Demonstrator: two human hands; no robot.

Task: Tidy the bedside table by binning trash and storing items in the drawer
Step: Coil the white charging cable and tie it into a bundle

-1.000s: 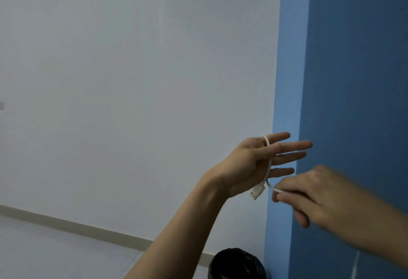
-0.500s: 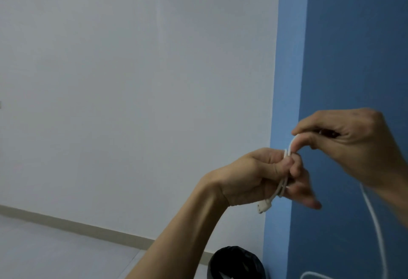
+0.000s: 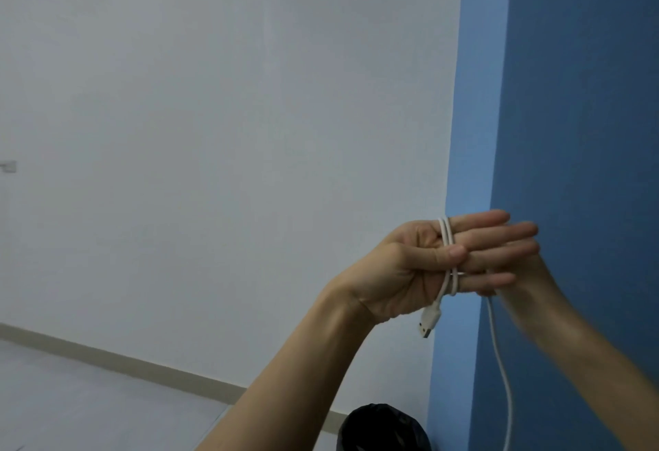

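Two cable loops around left hand

Pale grey floor visible lower left, meeting white wall along beige skirting strip. Black-lined bin stands on floor at bottom edge, beside blue wall corner.

A thin white cable is looped about twice around the outstretched fingers of the left hand, the turns lying close together near the finger bases with the thumb pressed across them. Its white USB plug dangles free below the palm, tilted down and to the left. The rest of the cable emerges behind the fingers and hangs down in a long slack curve to the picture's bottom edge.
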